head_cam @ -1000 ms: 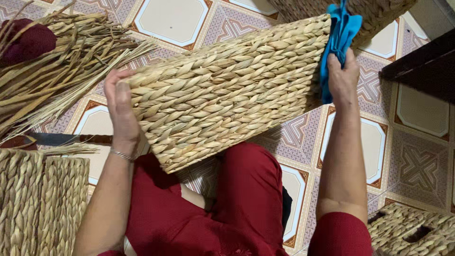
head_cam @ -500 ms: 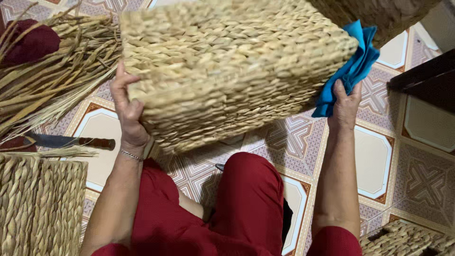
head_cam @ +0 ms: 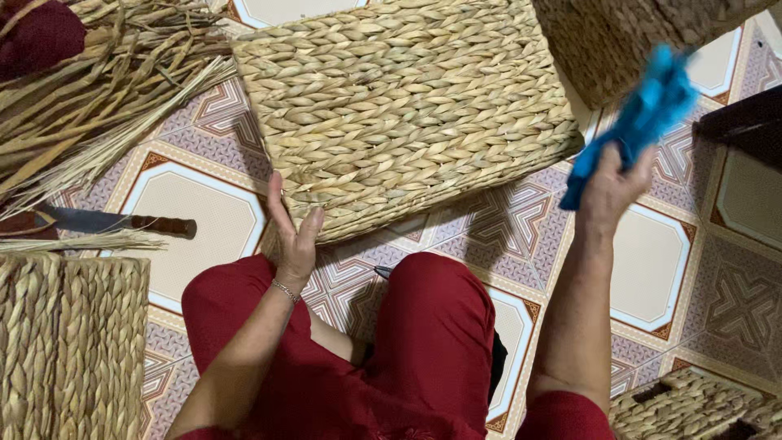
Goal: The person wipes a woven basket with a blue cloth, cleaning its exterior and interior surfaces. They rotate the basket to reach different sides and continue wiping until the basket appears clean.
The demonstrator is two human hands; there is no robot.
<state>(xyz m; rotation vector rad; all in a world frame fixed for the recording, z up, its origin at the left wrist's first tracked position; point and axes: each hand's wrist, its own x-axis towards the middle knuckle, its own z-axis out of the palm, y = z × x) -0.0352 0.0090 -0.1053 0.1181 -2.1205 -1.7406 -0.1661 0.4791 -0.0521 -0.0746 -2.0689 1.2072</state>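
My left hand [head_cam: 295, 236] rests open against the lower edge of the pale braided-straw rectangular basket [head_cam: 407, 110] at upper centre; my right hand [head_cam: 609, 191] clutches a blurred, seemingly cloth blue rag [head_cam: 643, 114] upper right.

The big woven straw basket [head_cam: 407, 114] sits on the patterned tile floor [head_cam: 204, 212], just in front of the person's red-clad knees [head_cam: 432, 326]. The left hand [head_cam: 295, 236] touches the basket's near left corner. The right hand [head_cam: 611, 191] is up to the right of the basket, apart from it, and holds a blue cloth [head_cam: 643, 118]. Behind that cloth is a second woven basket [head_cam: 619, 41]. Left of the big basket lies a heap of dry straw stalks [head_cam: 98, 98]. Near that heap, a knife with a wooden handle [head_cam: 122, 222] lies on the floor. A third woven basket [head_cam: 69, 342] stands at the near left. A fourth woven basket [head_cam: 692, 403] is at the near right.
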